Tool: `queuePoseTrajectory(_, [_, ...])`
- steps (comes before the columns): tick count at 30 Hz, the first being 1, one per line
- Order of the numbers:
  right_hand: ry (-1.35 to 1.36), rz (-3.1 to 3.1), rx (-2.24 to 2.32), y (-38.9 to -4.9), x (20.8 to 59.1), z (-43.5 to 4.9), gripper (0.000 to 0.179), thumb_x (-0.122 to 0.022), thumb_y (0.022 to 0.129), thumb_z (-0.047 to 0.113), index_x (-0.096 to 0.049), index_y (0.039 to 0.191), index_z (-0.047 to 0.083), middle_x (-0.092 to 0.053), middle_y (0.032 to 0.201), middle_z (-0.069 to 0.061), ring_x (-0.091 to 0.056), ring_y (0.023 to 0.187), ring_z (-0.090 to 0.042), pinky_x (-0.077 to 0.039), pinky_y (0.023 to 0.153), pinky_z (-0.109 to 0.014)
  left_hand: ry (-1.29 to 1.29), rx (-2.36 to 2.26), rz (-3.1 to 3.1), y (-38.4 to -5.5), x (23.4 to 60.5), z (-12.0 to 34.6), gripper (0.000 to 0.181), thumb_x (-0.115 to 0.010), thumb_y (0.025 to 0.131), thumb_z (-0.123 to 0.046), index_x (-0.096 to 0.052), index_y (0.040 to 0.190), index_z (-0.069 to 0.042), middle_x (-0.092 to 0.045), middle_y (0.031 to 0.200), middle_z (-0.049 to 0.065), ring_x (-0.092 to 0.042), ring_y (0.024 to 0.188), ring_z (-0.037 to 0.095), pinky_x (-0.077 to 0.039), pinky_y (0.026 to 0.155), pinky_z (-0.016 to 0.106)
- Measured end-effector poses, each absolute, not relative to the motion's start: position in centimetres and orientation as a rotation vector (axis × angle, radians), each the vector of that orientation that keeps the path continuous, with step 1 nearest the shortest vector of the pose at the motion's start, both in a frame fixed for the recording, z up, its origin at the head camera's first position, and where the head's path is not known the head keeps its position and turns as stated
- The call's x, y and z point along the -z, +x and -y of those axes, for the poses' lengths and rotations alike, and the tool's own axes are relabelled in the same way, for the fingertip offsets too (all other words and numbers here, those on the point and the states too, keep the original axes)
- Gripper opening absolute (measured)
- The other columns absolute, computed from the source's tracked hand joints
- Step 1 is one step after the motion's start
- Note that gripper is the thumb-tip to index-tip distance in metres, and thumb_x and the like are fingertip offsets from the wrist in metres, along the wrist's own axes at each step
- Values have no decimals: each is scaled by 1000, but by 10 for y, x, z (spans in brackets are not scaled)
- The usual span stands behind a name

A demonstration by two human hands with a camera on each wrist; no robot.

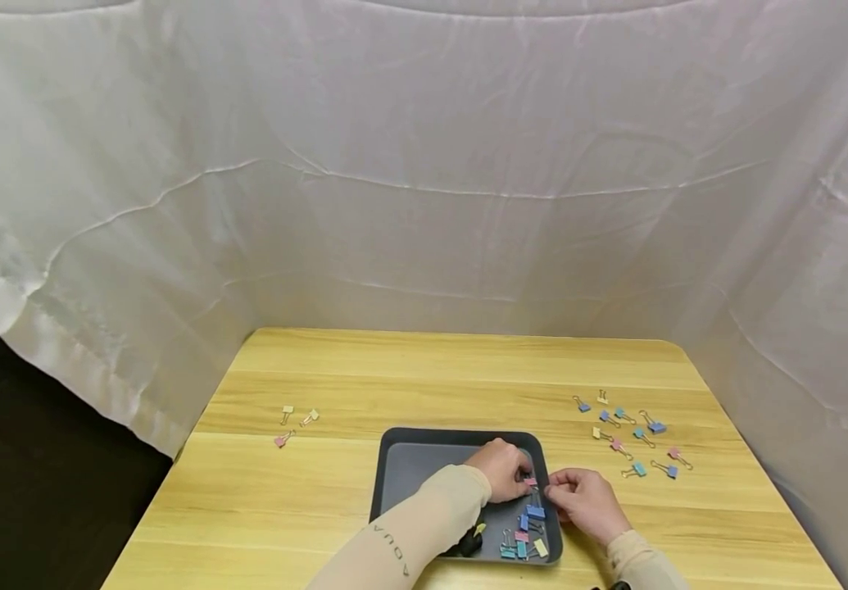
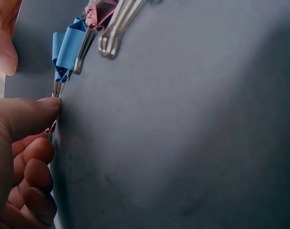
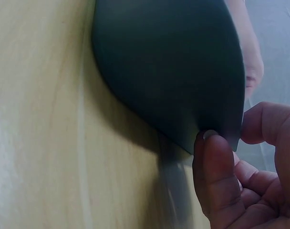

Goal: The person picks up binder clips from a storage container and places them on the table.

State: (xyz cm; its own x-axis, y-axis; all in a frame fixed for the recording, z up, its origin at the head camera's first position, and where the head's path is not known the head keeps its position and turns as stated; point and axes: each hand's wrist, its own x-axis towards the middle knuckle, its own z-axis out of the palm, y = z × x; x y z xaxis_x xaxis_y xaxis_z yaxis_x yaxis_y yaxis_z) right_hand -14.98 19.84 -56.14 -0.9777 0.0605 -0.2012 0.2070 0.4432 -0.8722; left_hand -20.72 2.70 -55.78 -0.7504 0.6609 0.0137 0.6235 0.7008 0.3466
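Note:
A dark grey tray [image 1: 424, 434] lies on the table with several binder clips along its right side. Inside it, my left hand [image 1: 499, 469] pinches a small pink binder clip [image 1: 530, 482] by the right wall; the left wrist view shows the thumb [image 2: 35, 112] covering most of it. Just beyond the thumb sits a blue binder clip [image 2: 68, 50], its metal handle reaching toward the thumb. My right hand [image 1: 587, 501] grips the tray's right edge; in the right wrist view, thumb and finger [image 3: 216, 167] lie on either side of the tray wall [image 3: 173, 62].
Several coloured binder clips, among them a blue clip [image 1: 656, 427], are scattered on the table right of the tray. Two yellow clips and a pink clip [image 1: 281, 440] lie at the left. A pale curtain [image 1: 468, 246] hangs behind the wooden table [image 1: 283, 508].

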Motion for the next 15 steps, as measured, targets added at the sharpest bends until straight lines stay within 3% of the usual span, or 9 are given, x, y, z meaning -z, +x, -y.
queuePoseTrajectory(7, [240,-2556,1559,-150,561,-197,17,-68,78,3,-68,93,-5,-67,74,-7,-63,62,-18,-54,53,-32,989,-454,-2859,-210,558,-20,10,-73,84,-34,-75,84,-25,-61,68,-17,-50,60,-3,-41,56,13])
queuePoseTrajectory(15, [243,-2562,1545,-149,560,-196,17,-67,78,3,-68,93,-5,-67,74,-6,-63,63,-18,-54,54,-31,917,-401,-2908,-214,557,-11,26,-76,79,-45,-69,65,-25,-55,58,-17,-46,55,2,-39,53,17])
